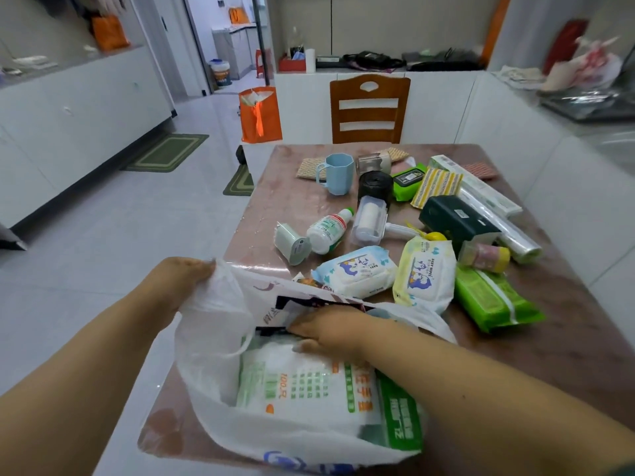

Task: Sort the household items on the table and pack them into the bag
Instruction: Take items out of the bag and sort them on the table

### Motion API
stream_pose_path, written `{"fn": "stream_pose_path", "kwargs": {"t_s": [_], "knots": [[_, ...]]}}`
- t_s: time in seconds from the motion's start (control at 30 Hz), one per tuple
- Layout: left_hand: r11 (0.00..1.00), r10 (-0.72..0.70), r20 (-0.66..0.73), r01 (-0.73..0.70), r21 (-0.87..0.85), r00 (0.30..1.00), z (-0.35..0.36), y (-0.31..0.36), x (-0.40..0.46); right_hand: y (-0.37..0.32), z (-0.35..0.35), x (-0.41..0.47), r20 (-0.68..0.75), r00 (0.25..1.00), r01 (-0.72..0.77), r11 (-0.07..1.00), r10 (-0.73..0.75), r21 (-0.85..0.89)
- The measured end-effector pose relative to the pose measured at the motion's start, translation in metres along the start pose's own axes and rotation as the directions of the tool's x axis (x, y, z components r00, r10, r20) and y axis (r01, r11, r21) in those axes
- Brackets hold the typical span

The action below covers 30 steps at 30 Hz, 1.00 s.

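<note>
A: Bag?
B: Thin crinkly white plastic bag (206, 324) is lying at the near edge of the glossy brown tabletop (295, 204). Left hand (178, 283) is pinching its rim, holding it open.
A: Right hand (330, 331)?
B: Reaching inside, fingers curling over a flat dark-printed packet (292, 305). Soft wipes packs (357, 269) are lying just beyond.

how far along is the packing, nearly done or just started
Early on. Done: a white and green pack already lies inside the white bag. In hand: the left hand holds the bag's rim open while the right hand reaches inside onto a dark-printed item. Left: most things are on the table, including the blue cup, two baby wipes packs and the green pack.
</note>
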<state>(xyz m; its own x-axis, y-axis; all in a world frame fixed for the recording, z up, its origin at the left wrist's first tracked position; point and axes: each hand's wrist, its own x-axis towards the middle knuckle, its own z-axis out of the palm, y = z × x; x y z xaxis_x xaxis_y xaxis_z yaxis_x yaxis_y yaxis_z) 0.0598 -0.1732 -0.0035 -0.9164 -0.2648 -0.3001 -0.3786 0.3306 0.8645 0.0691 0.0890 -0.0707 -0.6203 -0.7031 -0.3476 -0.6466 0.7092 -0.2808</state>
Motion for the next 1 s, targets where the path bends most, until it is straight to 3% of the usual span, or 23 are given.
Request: {"fn": "stream_pose_path", "kwargs": {"t_s": [0.17, 0.33, 0.47, 0.57, 0.73, 0.87, 1.0], "knots": [[0.994, 0.005, 0.042, -0.009, 0.106, 0.999, 0.016, 0.047, 0.009, -0.009, -0.051, -0.025, -0.18, 0.982, 0.024, 0.924, 0.049, 0.383], [0.995, 0.071, 0.106, -0.078, 0.064, 0.992, 0.048, 0.101, 0.025, 0.016, -0.114, -0.028, -0.313, 0.936, 0.138, 0.656, 0.157, 0.742], [0.994, 0.076, 0.168, -0.089, 0.069, 0.983, 0.079, 0.139, 0.047, 0.072, -0.156, -0.019, -0.314, 0.876, 0.01, 0.636, 0.367, 0.772], [0.996, 0.073, 0.206, -0.082, 0.035, 0.976, 0.099, 0.161, 0.074, 0.131, -0.177, -0.01, -0.317, 0.788, -0.065, 0.583, 0.528, 0.81], [0.999, 0.026, 0.198, -0.016, -0.052, 0.98, 0.134, 0.187, 0.14, 0.236, -0.203, 0.025, -0.183, 0.586, -0.158, 0.332, 0.79, 0.93], [0.99, -0.048, 0.165, 0.069, -0.126, 0.985, 0.161, 0.194, 0.199, 0.296, -0.219, 0.057, -0.078, 0.507, -0.207, 0.209, 0.859, 0.956], [0.958, -0.137, 0.108, 0.159, -0.24, 0.985, 0.175, 0.193, 0.257, 0.338, -0.236, 0.107, -0.1, 0.505, -0.154, 0.203, 0.857, 0.967]]}}
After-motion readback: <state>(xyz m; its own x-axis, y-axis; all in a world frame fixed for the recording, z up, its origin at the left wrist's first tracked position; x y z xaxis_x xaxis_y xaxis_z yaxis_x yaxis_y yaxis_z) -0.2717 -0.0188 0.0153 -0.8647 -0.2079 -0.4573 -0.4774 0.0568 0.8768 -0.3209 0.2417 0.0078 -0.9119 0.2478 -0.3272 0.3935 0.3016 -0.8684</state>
